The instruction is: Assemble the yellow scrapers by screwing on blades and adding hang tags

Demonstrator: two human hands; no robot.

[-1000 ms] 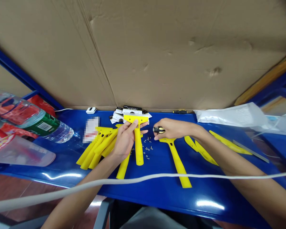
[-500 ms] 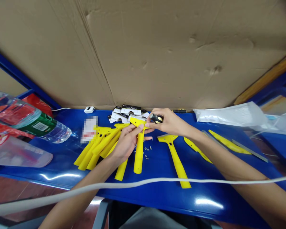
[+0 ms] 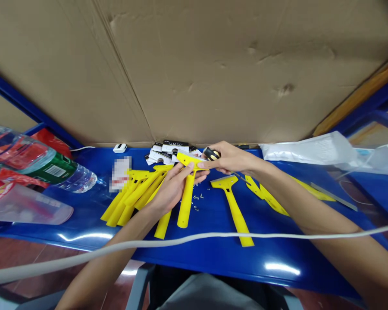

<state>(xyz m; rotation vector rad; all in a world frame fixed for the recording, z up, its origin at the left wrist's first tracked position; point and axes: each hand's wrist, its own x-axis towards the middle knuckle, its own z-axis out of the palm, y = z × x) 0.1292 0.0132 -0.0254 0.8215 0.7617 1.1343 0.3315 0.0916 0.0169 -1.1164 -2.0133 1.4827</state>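
My left hand is closed around the upper part of a yellow scraper, whose handle hangs down toward me. In my right hand is a screwdriver with a black and yellow handle. A thin shaft seems to stick out below that hand, pointing down and right. The right thumb and fingertips also touch the right end of the scraper's head. Small screws lie scattered on the blue table just beyond the held scraper. Another yellow scraper with a metal blade rests to its right.
Several yellow scrapers are piled at left. Black-and-white card packs lie at the back. Yellow parts and a metal strip lie at right, near a white bag. A bottle, a cup and a foreground cable are close.
The held scraper has tilted a little, its head's right end dropping and its handle swinging left. The thin shaft under my right hand has come into sight. The view has shifted slightly.
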